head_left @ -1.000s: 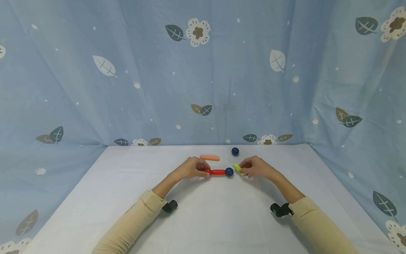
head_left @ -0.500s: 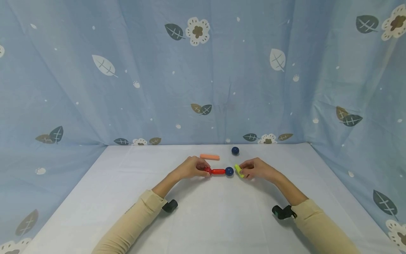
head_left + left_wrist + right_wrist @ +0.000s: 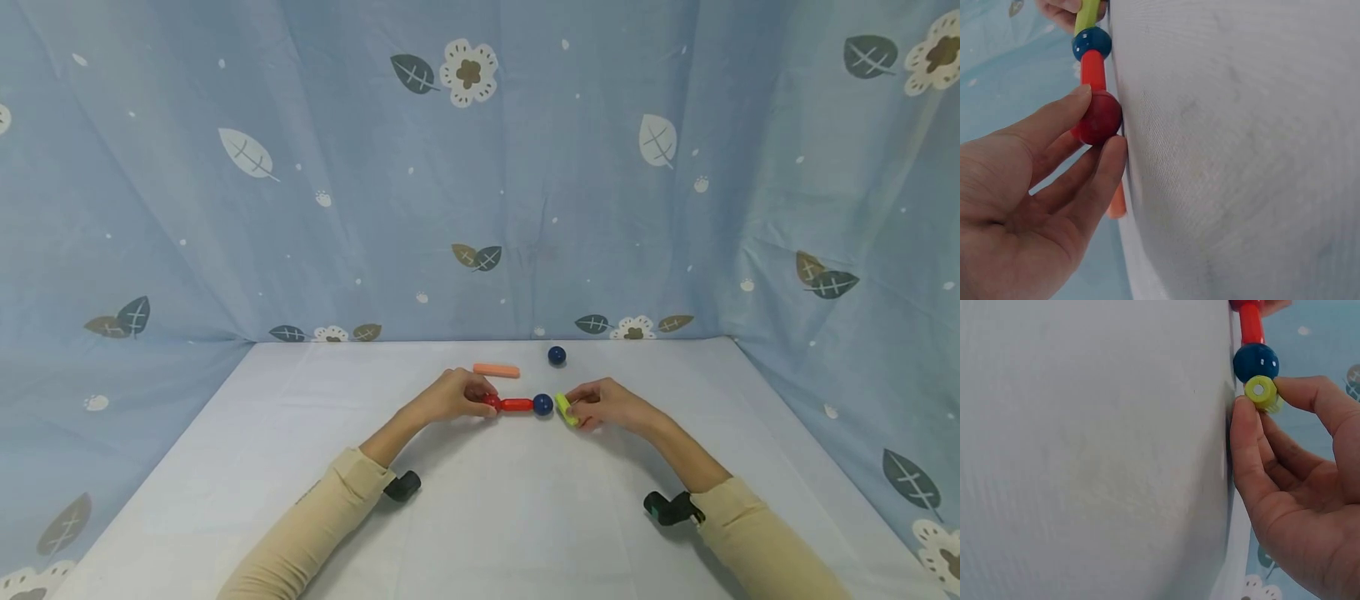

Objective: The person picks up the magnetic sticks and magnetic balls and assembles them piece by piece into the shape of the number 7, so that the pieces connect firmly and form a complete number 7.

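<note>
My left hand (image 3: 455, 395) pinches a red ball (image 3: 1100, 117) between thumb and fingers. From that ball a short red rod (image 3: 517, 405) runs right to a dark blue ball (image 3: 543, 405), the three joined in a line on the table. My right hand (image 3: 608, 403) pinches a yellow-green rod (image 3: 566, 409), held slanted just right of the blue ball. In the right wrist view the rod's round end (image 3: 1260, 390) shows a small silvery disc at its centre. Whether rod and blue ball touch is hard to tell; the head view shows a narrow gap.
Behind the joined pieces lie an orange rod (image 3: 497, 371) and a second dark blue ball (image 3: 557, 356). The white-covered table (image 3: 517, 517) ends at a blue patterned curtain (image 3: 517, 208). A black wrist camera sits on each forearm.
My right hand has shifted slightly toward me and turned the yellow-green rod a little, lowering its near end. The left hand and the joined pieces stay in place.
</note>
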Action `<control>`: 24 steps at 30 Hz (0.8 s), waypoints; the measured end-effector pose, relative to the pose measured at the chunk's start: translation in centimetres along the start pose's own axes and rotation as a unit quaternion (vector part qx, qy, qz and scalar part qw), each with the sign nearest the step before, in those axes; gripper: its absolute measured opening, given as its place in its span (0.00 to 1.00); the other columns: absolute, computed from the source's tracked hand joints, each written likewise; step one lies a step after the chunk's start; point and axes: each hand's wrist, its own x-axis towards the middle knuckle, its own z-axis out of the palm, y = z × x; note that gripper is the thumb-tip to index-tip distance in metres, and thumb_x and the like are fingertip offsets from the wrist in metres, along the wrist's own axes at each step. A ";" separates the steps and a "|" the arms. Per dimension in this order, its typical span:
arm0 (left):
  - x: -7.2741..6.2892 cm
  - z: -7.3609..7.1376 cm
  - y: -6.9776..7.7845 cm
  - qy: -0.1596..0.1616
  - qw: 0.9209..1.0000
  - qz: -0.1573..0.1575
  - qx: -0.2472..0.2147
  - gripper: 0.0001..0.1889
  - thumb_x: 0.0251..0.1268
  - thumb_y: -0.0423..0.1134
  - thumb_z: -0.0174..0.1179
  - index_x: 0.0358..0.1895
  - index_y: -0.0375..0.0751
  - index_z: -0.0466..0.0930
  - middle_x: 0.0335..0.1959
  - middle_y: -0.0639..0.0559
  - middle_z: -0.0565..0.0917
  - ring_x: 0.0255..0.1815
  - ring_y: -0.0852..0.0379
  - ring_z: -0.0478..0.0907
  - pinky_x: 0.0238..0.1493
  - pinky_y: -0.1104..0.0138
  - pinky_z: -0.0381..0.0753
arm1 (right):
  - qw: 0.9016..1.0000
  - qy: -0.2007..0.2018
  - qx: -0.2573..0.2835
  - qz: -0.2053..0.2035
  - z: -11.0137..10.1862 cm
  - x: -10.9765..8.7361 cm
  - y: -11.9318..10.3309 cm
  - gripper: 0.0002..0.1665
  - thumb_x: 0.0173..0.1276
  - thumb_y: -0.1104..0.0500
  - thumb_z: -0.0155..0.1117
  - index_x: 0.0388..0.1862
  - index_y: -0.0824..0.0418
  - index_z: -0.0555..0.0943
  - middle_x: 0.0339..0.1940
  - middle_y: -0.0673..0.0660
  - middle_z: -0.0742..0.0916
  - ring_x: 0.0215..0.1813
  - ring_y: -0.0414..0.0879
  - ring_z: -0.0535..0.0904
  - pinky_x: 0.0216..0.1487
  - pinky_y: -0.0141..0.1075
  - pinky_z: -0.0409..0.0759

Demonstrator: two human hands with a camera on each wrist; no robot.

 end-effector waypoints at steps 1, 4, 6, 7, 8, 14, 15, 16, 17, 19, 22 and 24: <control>0.0 0.0 0.0 0.000 1.000 0.001 0.000 0.15 0.56 0.41 0.72 0.48 0.44 0.86 0.38 0.54 0.88 0.34 0.61 0.78 0.37 0.72 0.79 | 1.000 -0.003 0.005 0.002 0.0 -0.1 0.0 0.28 0.67 0.55 0.64 0.62 0.69 0.76 0.49 0.60 0.86 0.39 0.42 0.82 0.45 0.34 0.82; 0.0 0.0 0.0 0.001 1.000 0.000 0.002 0.15 0.56 0.41 0.72 0.48 0.44 0.86 0.38 0.54 0.88 0.34 0.61 0.78 0.38 0.71 0.79 | 1.000 -0.006 0.020 0.013 0.3 -0.2 -0.2 0.29 0.67 0.55 0.64 0.63 0.70 0.75 0.49 0.60 0.85 0.39 0.43 0.83 0.46 0.35 0.84; 0.0 0.0 0.0 0.001 1.000 -0.001 0.000 0.15 0.56 0.41 0.72 0.48 0.44 0.86 0.38 0.54 0.88 0.34 0.62 0.78 0.38 0.71 0.79 | 0.999 -0.011 0.033 0.021 0.4 -0.2 -0.2 0.30 0.67 0.56 0.64 0.64 0.71 0.74 0.49 0.61 0.85 0.39 0.43 0.84 0.46 0.36 0.85; 0.0 0.0 0.0 0.001 1.000 -0.002 0.000 0.15 0.56 0.41 0.72 0.48 0.44 0.86 0.38 0.54 0.88 0.34 0.62 0.78 0.38 0.71 0.79 | 0.999 -0.012 0.040 0.027 0.5 -0.3 -0.3 0.30 0.67 0.56 0.64 0.64 0.71 0.73 0.49 0.61 0.85 0.39 0.43 0.84 0.46 0.36 0.85; 0.0 0.0 0.0 0.000 1.000 -0.003 0.000 0.15 0.56 0.41 0.72 0.48 0.44 0.86 0.38 0.54 0.88 0.34 0.62 0.78 0.39 0.71 0.79 | 0.998 -0.013 0.044 0.030 0.6 -0.3 -0.3 0.30 0.67 0.56 0.65 0.64 0.71 0.73 0.49 0.61 0.85 0.38 0.43 0.84 0.45 0.36 0.85; 0.1 0.0 0.1 -0.001 1.000 -0.005 0.002 0.15 0.57 0.41 0.72 0.48 0.44 0.86 0.38 0.54 0.88 0.34 0.61 0.77 0.38 0.72 0.79 | 0.995 -0.014 0.082 0.048 1.0 -0.5 -0.5 0.32 0.67 0.57 0.66 0.64 0.73 0.72 0.48 0.62 0.85 0.37 0.43 0.85 0.44 0.36 0.86; 0.1 0.0 0.1 -0.001 1.000 -0.005 0.002 0.15 0.57 0.41 0.71 0.48 0.44 0.86 0.38 0.54 0.88 0.34 0.61 0.77 0.38 0.72 0.79 | 0.994 -0.014 0.090 0.052 1.0 -0.5 -0.6 0.32 0.66 0.57 0.66 0.64 0.73 0.72 0.47 0.62 0.85 0.37 0.43 0.85 0.44 0.36 0.86; 0.1 0.0 0.1 -0.002 1.000 -0.005 0.001 0.15 0.57 0.41 0.71 0.48 0.44 0.86 0.38 0.54 0.88 0.34 0.61 0.77 0.38 0.72 0.78 | 0.994 -0.015 0.095 0.054 1.0 -0.6 -0.6 0.32 0.66 0.57 0.66 0.64 0.74 0.72 0.47 0.62 0.85 0.36 0.43 0.85 0.43 0.35 0.86; 0.1 0.0 0.1 -0.002 1.000 -0.006 0.002 0.15 0.57 0.41 0.71 0.48 0.44 0.86 0.38 0.54 0.88 0.34 0.61 0.77 0.37 0.72 0.78 | 0.993 -0.015 0.099 0.056 1.0 -0.6 -0.6 0.32 0.67 0.57 0.66 0.64 0.74 0.71 0.47 0.62 0.85 0.36 0.43 0.85 0.43 0.35 0.86; 0.1 -0.1 0.2 -0.001 1.000 -0.006 0.001 0.15 0.57 0.41 0.71 0.48 0.43 0.86 0.38 0.54 0.88 0.34 0.61 0.77 0.37 0.72 0.78 | 0.992 -0.018 0.110 0.061 1.1 -0.6 -0.5 0.32 0.67 0.57 0.66 0.64 0.74 0.71 0.47 0.63 0.85 0.36 0.43 0.86 0.43 0.35 0.86; 0.1 -0.1 0.3 -0.001 1.000 -0.009 0.000 0.15 0.57 0.41 0.72 0.48 0.43 0.86 0.38 0.54 0.88 0.34 0.61 0.77 0.37 0.72 0.78 | 0.990 -0.023 0.123 0.069 1.2 -0.6 -0.5 0.33 0.67 0.58 0.66 0.65 0.74 0.70 0.48 0.63 0.84 0.36 0.43 0.86 0.43 0.35 0.86; 0.1 0.0 0.2 -0.001 1.000 -0.009 0.001 0.15 0.57 0.41 0.72 0.48 0.44 0.86 0.38 0.54 0.88 0.34 0.62 0.77 0.37 0.72 0.78 | 0.988 -0.022 0.128 0.078 1.3 -0.6 -0.4 0.33 0.66 0.57 0.67 0.65 0.74 0.70 0.48 0.63 0.83 0.36 0.43 0.86 0.43 0.34 0.86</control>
